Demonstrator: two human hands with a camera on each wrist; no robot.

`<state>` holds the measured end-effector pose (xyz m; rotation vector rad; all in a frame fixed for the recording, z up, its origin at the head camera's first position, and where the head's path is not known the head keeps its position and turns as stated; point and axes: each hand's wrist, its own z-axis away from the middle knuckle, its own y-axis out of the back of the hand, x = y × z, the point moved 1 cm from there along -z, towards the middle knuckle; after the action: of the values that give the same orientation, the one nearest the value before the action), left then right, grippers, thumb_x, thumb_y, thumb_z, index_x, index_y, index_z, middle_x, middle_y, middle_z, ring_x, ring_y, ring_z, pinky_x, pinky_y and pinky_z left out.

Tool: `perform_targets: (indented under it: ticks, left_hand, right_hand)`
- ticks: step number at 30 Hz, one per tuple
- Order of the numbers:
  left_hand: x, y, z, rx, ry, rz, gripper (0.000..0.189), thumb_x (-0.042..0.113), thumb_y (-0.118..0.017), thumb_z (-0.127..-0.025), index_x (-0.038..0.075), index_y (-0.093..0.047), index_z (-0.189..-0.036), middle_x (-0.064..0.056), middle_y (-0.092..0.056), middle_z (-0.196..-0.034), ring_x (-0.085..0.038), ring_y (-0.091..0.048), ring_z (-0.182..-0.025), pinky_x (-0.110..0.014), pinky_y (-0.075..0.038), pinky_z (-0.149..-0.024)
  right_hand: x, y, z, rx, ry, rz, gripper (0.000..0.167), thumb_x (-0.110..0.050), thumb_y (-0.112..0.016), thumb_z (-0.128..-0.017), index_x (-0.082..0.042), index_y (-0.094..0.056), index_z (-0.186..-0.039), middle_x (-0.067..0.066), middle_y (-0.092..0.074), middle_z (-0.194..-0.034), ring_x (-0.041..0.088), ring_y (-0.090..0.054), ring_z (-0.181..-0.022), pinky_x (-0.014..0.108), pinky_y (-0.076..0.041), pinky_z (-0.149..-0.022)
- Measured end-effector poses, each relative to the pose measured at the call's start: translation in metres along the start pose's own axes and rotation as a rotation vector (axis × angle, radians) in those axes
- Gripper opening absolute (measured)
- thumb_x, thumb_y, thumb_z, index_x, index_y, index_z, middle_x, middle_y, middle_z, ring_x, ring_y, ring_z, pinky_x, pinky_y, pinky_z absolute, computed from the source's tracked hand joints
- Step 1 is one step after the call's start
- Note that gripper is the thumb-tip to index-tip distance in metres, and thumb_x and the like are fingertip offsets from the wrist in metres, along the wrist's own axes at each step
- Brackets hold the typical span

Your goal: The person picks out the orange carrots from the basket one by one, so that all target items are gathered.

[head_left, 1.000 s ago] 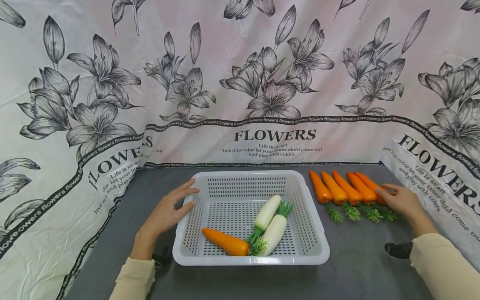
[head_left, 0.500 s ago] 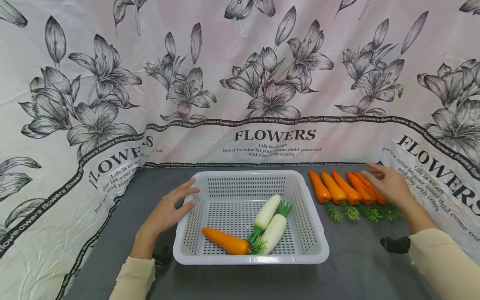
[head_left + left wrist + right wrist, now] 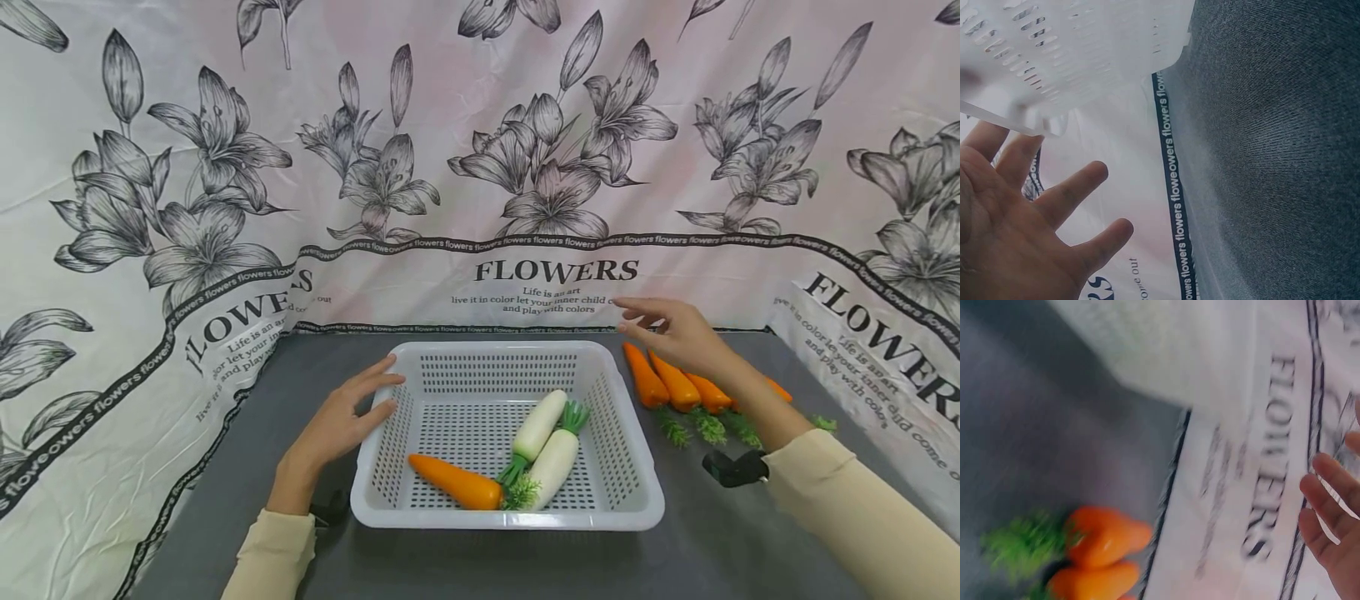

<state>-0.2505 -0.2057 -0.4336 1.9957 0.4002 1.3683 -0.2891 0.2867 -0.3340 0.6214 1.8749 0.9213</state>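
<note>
A white perforated plastic basket [image 3: 507, 521] stands in the middle of the table. Inside lie an orange carrot [image 3: 457, 483] and two white radishes [image 3: 553, 468] with green tops. My left hand [image 3: 339, 421] rests on the basket's left rim with its fingers spread, as the left wrist view [image 3: 1029, 225] also shows. Raised above a row of carrots [image 3: 647, 377] to the right of the basket, my right hand [image 3: 678, 335] has extended fingers and holds nothing. Its forearm hides part of the row. The right wrist view is blurred, with two orange carrots [image 3: 1100, 540] low in it.
A dark grey table [image 3: 585, 562] carries everything. Behind it and along both sides hangs a white cloth [image 3: 420, 287] printed with flowers and lettering. A dark wrist-camera mount [image 3: 731, 468] juts from the right sleeve.
My right hand has gone from the right end of the carrot row up and leftward, close to the basket's far right corner. The left hand and the basket's contents stay as they were.
</note>
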Motion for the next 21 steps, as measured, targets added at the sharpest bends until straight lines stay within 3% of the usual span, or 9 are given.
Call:
perform_targets:
  ticks: [4,12,16,21]
  left_hand:
    - [0.000,0.000,0.000,0.000,0.000,-0.002,0.043,0.033,-0.063,-0.100,0.024,-0.060,-0.142,0.003,-0.031,-0.168,-0.038,-0.029,-0.154,-0.073,-0.026,-0.116]
    - [0.001,0.000,0.000,0.008,0.001,-0.009,0.042,0.032,-0.063,-0.100,0.024,-0.061,-0.141,0.003,-0.032,-0.167,-0.039,-0.030,-0.153,-0.073,-0.027,-0.116]
    - [0.001,0.000,0.000,0.011,-0.002,-0.007,0.042,0.032,-0.063,-0.100,0.024,-0.061,-0.141,0.003,-0.032,-0.167,-0.039,-0.031,-0.153,-0.073,-0.027,-0.116]
    - [0.000,0.000,-0.001,0.007,0.002,-0.001,0.042,0.033,-0.063,-0.100,0.025,-0.061,-0.141,0.003,-0.032,-0.168,-0.039,-0.030,-0.153,-0.073,-0.028,-0.116]
  right_hand:
    - [-0.022,-0.015,-0.013,-0.064,0.094,-0.007,0.046,-0.025,-0.068,-0.099,-0.013,-0.060,-0.143,0.015,-0.068,-0.133,0.027,-0.069,-0.105,0.043,-0.056,-0.087]
    - [-0.058,-0.053,-0.026,-0.179,0.297,-0.045,0.048,-0.023,-0.075,-0.093,-0.010,-0.064,-0.138,0.010,-0.071,-0.130,0.026,-0.068,-0.103,0.045,-0.057,-0.085]
    - [-0.073,-0.069,-0.029,-0.269,0.340,-0.066,0.049,-0.028,-0.075,-0.093,-0.012,-0.064,-0.138,0.004,-0.072,-0.127,0.020,-0.066,-0.103,0.039,-0.056,-0.086]
    - [-0.091,-0.084,-0.028,-0.427,0.338,-0.093,0.049,-0.034,-0.072,-0.095,-0.016,-0.064,-0.139,0.001,-0.069,-0.133,0.023,-0.067,-0.113,0.043,-0.057,-0.095]
